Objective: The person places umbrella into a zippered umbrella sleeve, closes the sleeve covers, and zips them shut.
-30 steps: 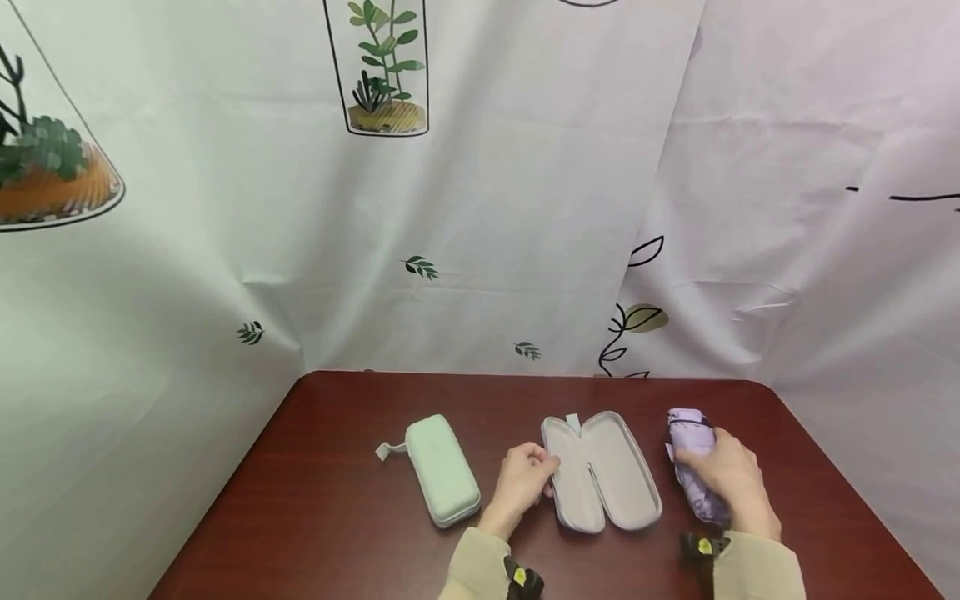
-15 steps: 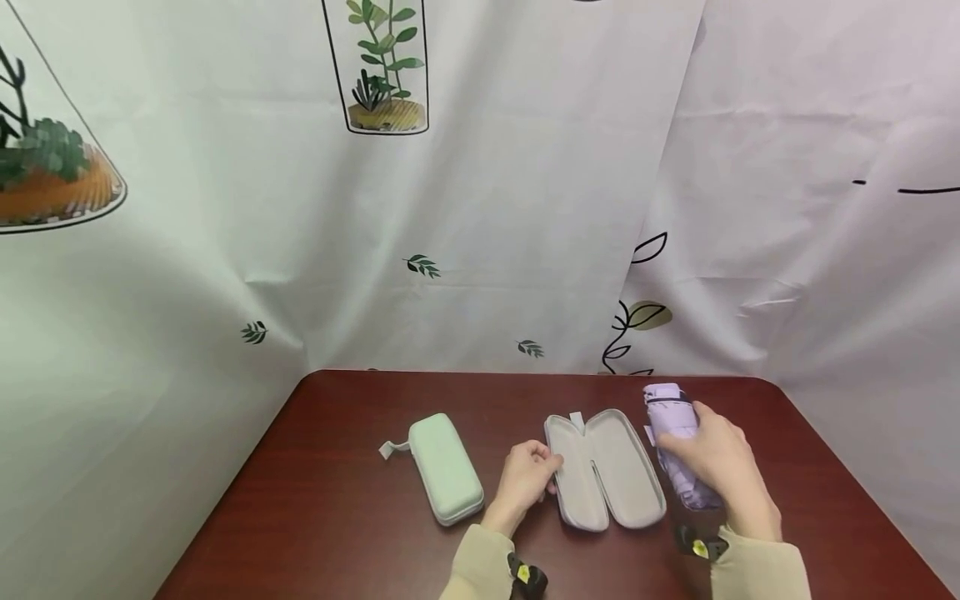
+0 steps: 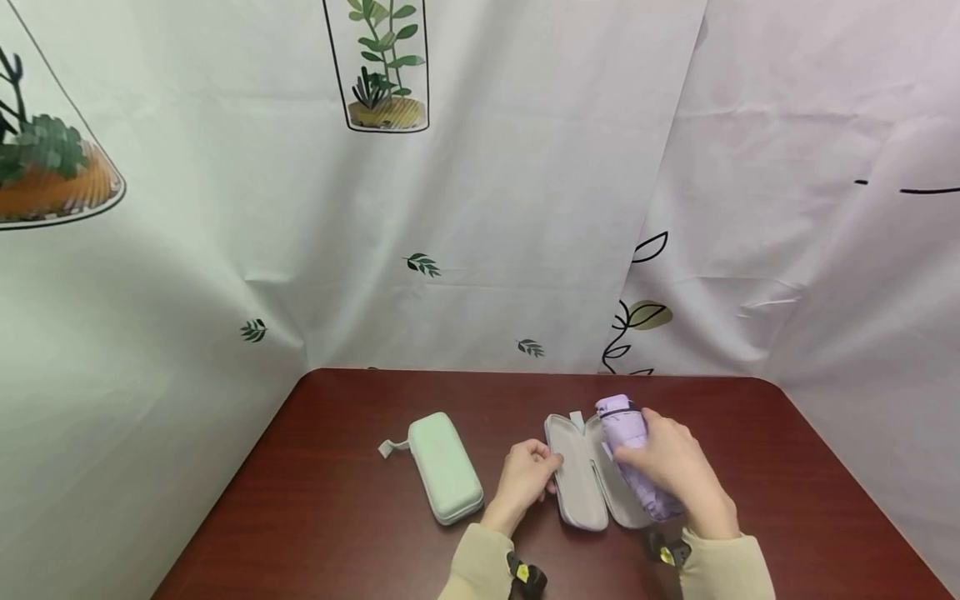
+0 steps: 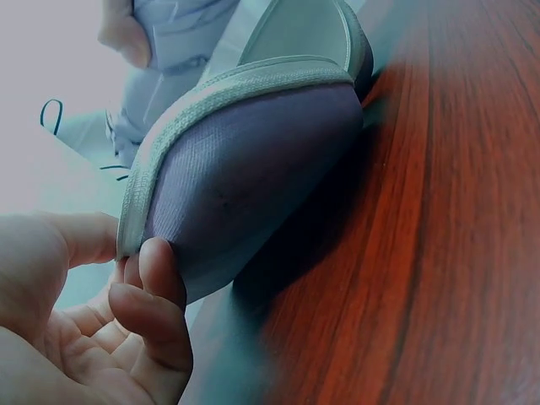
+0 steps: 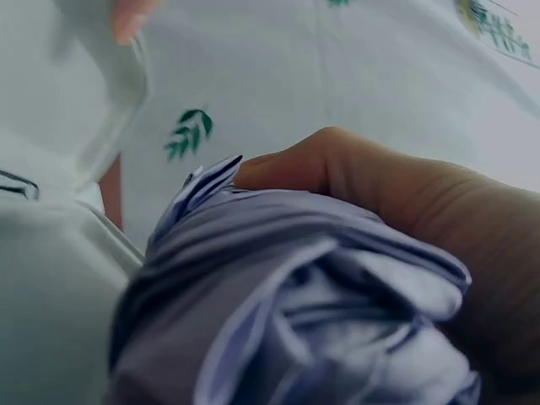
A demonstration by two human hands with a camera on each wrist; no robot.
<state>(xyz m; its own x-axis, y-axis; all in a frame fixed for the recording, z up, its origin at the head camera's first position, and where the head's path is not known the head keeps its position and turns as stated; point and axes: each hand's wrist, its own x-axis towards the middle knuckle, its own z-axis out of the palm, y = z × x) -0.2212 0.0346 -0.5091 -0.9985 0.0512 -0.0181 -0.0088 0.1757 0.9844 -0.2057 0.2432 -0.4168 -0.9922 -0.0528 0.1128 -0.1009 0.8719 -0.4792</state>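
Note:
A zippered case (image 3: 579, 483) lies spread open on the table, its pale grey inside facing up and its outside purple in the left wrist view. My left hand (image 3: 522, 479) pinches the rim of its left half between thumb and fingers. In my right hand (image 3: 678, 467) is a folded purple umbrella (image 3: 626, 429), gripped around its middle. The umbrella is over the case's right half and hides much of it; whether it touches the lining I cannot tell. Loose folds of the umbrella's fabric (image 5: 278, 287) fill the right wrist view.
A closed mint-green case (image 3: 445, 468) with a strap lies to the left of my left hand. The dark red wooden table (image 3: 337, 500) has rounded far corners. White cloth (image 3: 487, 208) printed with plants hangs behind and beside it.
My right hand has lifted the umbrella from the table at the right and carried it left over the case's right half. The left hand stays on the rim.

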